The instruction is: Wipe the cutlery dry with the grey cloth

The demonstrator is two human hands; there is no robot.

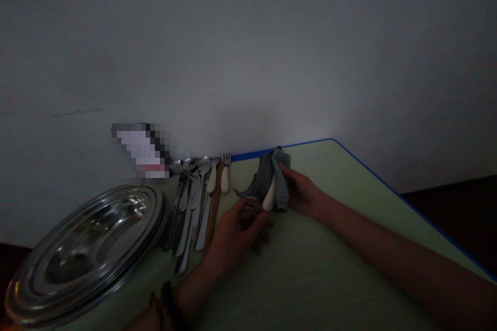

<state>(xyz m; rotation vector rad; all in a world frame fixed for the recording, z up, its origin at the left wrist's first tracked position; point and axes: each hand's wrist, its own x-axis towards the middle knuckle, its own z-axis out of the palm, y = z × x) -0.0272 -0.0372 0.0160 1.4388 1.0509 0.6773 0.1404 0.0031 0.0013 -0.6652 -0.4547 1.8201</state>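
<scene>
A grey-and-black checked cloth (259, 178) is folded around a piece of cutlery with a thick white handle (269, 197). The cutlery's head is hidden in the cloth, so its kind does not show. My left hand (243, 225) is closed, with thumb and fingers pinching the lower end of that handle. On the right side of the cloth, my right hand (305, 191) is closed on the fabric, its fingers partly hidden behind it. Left of my hands lie several metal knives and spoons (190, 212), wooden chopsticks (215, 201) and a small white-handled fork (225, 178).
A stack of oval metal divided trays (153, 207) stands at the left of the pale green table (330, 279). Behind it, a blurred-out rectangular object (142, 150) leans against the grey wall (248, 51). A blue edge (368, 169) borders the table at the back and right.
</scene>
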